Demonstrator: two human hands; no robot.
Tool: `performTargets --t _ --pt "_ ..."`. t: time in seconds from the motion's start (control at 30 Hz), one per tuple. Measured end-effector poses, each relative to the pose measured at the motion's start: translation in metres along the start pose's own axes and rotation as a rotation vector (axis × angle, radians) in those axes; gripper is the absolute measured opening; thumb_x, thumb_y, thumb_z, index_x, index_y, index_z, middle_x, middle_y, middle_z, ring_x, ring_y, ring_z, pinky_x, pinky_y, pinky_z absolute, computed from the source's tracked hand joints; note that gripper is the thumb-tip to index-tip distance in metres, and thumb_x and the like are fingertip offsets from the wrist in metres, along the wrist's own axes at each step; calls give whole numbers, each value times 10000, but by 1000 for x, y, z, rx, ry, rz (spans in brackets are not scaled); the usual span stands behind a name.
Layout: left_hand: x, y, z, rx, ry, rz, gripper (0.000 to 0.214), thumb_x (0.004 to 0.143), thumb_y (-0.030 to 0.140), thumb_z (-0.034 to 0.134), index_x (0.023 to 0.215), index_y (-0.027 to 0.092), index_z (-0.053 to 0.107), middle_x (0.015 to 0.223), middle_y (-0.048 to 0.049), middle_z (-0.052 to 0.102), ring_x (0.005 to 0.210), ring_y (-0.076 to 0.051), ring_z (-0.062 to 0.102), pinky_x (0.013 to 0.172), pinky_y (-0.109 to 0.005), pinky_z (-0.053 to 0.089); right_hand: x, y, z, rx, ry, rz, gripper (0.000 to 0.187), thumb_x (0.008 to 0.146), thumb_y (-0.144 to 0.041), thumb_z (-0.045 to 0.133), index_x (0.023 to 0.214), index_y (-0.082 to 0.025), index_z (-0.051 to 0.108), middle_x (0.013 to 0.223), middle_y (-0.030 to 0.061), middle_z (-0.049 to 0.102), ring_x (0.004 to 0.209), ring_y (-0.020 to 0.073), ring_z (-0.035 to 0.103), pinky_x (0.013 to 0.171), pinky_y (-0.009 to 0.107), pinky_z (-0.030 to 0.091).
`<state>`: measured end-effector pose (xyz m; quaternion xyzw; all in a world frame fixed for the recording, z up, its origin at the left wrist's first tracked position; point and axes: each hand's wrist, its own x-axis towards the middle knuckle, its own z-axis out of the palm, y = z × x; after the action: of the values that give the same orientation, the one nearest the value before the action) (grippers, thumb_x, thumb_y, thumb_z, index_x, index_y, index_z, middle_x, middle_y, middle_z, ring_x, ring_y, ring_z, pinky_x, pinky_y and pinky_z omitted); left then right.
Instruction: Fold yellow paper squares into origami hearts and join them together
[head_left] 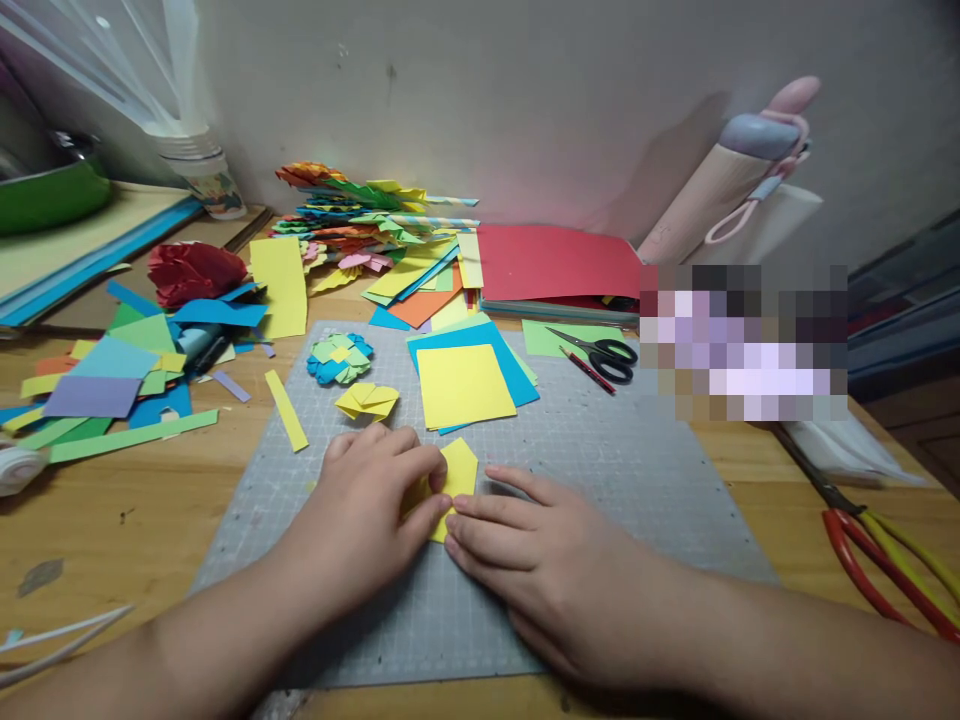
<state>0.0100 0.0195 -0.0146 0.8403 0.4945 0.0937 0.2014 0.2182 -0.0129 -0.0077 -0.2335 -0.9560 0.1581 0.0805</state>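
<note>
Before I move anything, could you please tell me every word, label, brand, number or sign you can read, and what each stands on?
No text can be read for certain.
Pale pink container: a faint mark, too blurred to read.
Cutting mat: any numbers are too small to read.
Yellow paper: no writing visible.

A grey gridded cutting mat (645, 540) lies on the wooden tabletop (97, 530). Toward its front, a small yellow folded paper (460, 468) sits at the fingertips of the left hand (382, 490) and right hand (536, 555). Behind them on the mat, left to right: a round blue-and-green paper flower (340, 358), stacked square yellow and blue paper sheets (466, 388), then black-handled scissors (602, 352) beside a red pencil (589, 371). Multicoloured paper scraps (94, 397) heap left of the mat; large red-and-yellow-handled scissors (855, 520) lie right.
</note>
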Motion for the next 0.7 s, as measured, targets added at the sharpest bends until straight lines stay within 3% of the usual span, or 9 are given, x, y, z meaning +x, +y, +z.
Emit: performTargets --t 0.2,0.4,0.7 --pt "-1 1 0 13 6 4 65 828 282 557 804 239 601 775 1 566 791 -215 460 722 -381 270 0 7 0 103 32 4 388 876 -151 451 1255 -124 529 1179 74 635 1194 190 479 1128 423 170" --pt "-3 4 -1 35 3 0 72 833 287 551 816 240 602 803 -1 574 815 -221 467 738 -385 273 2 14 4 233 118 -40 369 874 -113 408 1217 -85 543 1178 144 593 1112 211 504 956 384 422" --pt "-3 3 1 35 28 -2 75 835 283 546 813 236 602 799 6 577 822 -218 477 736 -380 270 7 13 5 50 71 13 281 969 -251 377 1099 -136 598 1100 112 589 1037 214 486 908 387 409"
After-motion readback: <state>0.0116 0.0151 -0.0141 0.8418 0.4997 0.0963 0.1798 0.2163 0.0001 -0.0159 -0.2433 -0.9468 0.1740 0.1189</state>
